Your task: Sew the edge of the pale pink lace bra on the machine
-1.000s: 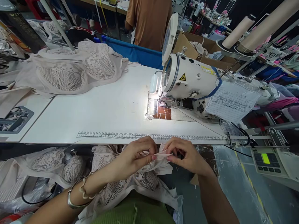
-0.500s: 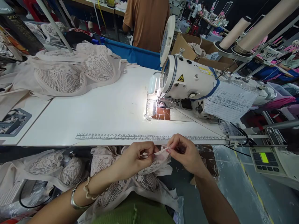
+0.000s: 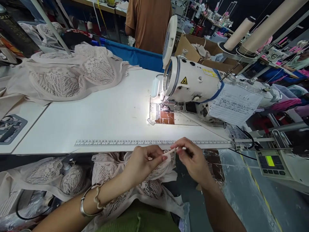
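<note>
Just at the front edge of the white sewing table (image 3: 108, 125), both hands pinch the edge of a pale pink lace bra (image 3: 156, 172). My left hand (image 3: 142, 164) is closed on the fabric, thumb and forefinger together. My right hand (image 3: 191, 158) is closed on the same edge a short way to the right, fingertips pinched. The bra hangs below the hands over my lap, its lower part partly hidden by my left arm. Beyond the hands stands a white sewing machine (image 3: 195, 79), its lamp lighting the needle area.
A pile of lace bras (image 3: 60, 77) lies on the table's left. A printed ruler (image 3: 116, 142) runs along the front edge. Thread cones (image 3: 238, 35) stand at right, above a control panel (image 3: 270, 162). A cardboard box (image 3: 190, 46) and a person in brown (image 3: 149, 25) are behind.
My left thumb has stretched forward along the fabric edge, and my right fingers have shifted slightly on it. The whole view has moved a little; both hands stay on the bra.
</note>
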Tool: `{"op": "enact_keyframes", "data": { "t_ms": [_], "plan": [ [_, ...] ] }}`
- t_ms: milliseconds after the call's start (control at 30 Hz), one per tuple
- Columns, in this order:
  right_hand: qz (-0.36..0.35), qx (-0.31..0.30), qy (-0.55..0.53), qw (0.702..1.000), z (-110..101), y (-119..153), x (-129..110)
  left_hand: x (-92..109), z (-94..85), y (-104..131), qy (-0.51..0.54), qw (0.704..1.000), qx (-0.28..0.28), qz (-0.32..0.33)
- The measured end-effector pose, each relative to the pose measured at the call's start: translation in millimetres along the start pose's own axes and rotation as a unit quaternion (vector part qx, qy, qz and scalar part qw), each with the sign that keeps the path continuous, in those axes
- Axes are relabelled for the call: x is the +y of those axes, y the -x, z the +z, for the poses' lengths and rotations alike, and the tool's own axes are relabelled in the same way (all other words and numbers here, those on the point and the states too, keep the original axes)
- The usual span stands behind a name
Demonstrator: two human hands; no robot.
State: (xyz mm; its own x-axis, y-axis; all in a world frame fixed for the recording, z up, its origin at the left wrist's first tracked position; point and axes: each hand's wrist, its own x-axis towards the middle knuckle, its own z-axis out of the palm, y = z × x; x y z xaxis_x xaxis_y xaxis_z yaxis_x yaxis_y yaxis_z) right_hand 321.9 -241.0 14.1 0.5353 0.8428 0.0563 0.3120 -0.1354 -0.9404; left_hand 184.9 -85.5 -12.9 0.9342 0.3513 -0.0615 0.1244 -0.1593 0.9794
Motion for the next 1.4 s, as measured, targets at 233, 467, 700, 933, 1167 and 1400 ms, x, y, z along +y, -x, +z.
{"op": "enact_keyframes", "data": {
  "t_ms": [233, 467, 700, 933, 1167, 1400],
  "plan": [
    [0.02, -0.027, 0.048, 0.998, -9.9, 5.8, 21.4, -0.5, -3.7, -4.0, 0.139, 0.988, -0.003, -0.073],
    [0.071, -0.115, -0.02, 0.991, -5.2, 1.6, 11.4, -1.7, -3.4, -4.4, 0.141, 0.987, -0.024, -0.07],
    [0.087, -0.135, -0.078, 0.984, 4.1, -5.9, 7.8, 1.9, -5.3, -2.9, 0.095, 0.993, -0.04, -0.059],
    [0.091, -0.119, -0.1, 0.984, 10.1, -6.6, 7.0, 0.5, -6.2, -1.0, 0.092, 0.993, -0.047, -0.061],
    [0.052, -0.033, -0.099, 0.993, 5.0, -5.1, 14.0, 0.3, -7.6, -0.9, 0.091, 0.993, -0.031, -0.064],
    [0.06, -0.132, 0.07, 0.987, 3.9, 3.0, 39.5, -0.7, -11.8, 0.4, 0.132, 0.989, 0.01, -0.064]
  ]
}}
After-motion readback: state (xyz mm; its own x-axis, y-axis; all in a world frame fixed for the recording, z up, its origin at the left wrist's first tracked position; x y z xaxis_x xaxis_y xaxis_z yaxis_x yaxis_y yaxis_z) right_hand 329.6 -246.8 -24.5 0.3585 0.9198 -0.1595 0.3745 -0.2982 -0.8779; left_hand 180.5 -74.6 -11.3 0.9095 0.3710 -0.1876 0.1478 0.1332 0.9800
